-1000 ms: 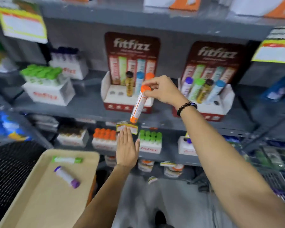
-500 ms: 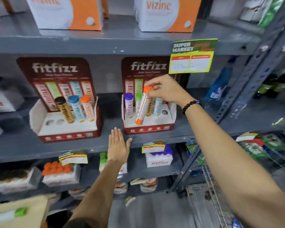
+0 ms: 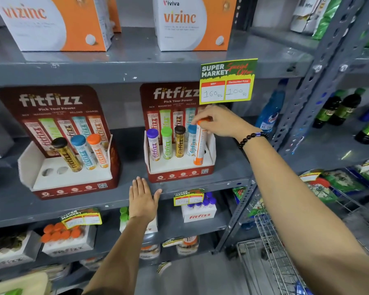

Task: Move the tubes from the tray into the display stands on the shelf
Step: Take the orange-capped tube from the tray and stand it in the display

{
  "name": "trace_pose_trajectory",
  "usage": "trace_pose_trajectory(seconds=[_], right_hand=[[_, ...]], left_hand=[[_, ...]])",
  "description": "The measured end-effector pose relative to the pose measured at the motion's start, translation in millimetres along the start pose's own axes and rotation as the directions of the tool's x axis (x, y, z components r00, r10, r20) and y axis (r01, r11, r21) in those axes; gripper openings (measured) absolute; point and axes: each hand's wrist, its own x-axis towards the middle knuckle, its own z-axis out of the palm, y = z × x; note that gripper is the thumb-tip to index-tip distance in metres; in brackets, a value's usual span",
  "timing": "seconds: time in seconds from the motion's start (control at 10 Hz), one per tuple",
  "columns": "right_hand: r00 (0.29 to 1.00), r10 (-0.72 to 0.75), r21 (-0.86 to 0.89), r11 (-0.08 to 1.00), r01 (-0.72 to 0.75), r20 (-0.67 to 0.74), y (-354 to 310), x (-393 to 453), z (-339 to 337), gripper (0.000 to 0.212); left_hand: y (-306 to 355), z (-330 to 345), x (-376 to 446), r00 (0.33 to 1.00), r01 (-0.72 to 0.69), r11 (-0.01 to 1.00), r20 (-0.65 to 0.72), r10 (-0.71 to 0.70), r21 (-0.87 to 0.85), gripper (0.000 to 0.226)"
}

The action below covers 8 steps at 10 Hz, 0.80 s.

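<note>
My right hand (image 3: pixel 219 122) grips the cap of an orange tube (image 3: pixel 200 145), whose base rests at the rightmost hole of the right display stand (image 3: pixel 179 173). That stand also holds purple, green and black-capped tubes plus a blue one. The left display stand (image 3: pixel 73 179) holds three tubes, black, blue and orange, with two holes bare at its left. My left hand (image 3: pixel 142 199) lies flat and open against the shelf edge (image 3: pixel 51 211) between the stands. A corner of the beige tray (image 3: pixel 19 284) with a green-capped tube shows at bottom left.
Vizinc boxes (image 3: pixel 58 22) stand on the shelf above. A yellow price tag (image 3: pixel 227 81) hangs just over my right hand. Fitfizz boxes of tubes fill the lower shelf. A wire trolley (image 3: pixel 271 252) stands at the lower right, bottles on the right rack.
My view has swung up and to the right, and the tray has dropped almost out of sight. My right hand carried the orange tube from the left stand to the right stand's last hole.
</note>
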Motion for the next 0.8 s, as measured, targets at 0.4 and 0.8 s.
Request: trace_pose_trajectory(seconds=[0.4,0.8], right_hand=[[0.975,0.165,0.029,0.986,-0.162,-0.15,4.7,-0.7,-1.8,0.03],[0.972,0.192,-0.094,0.974,-0.206,-0.134,8.4,-0.7,-6.5,0.035]], left_hand=[[-1.7,-2.5,0.2,0.999,-0.017,1.0,0.031,0.017,-0.019,0.074],[-2.1,-2.5,-0.8,1.0,-0.024,1.0,0.016,0.024,-0.015,0.074]])
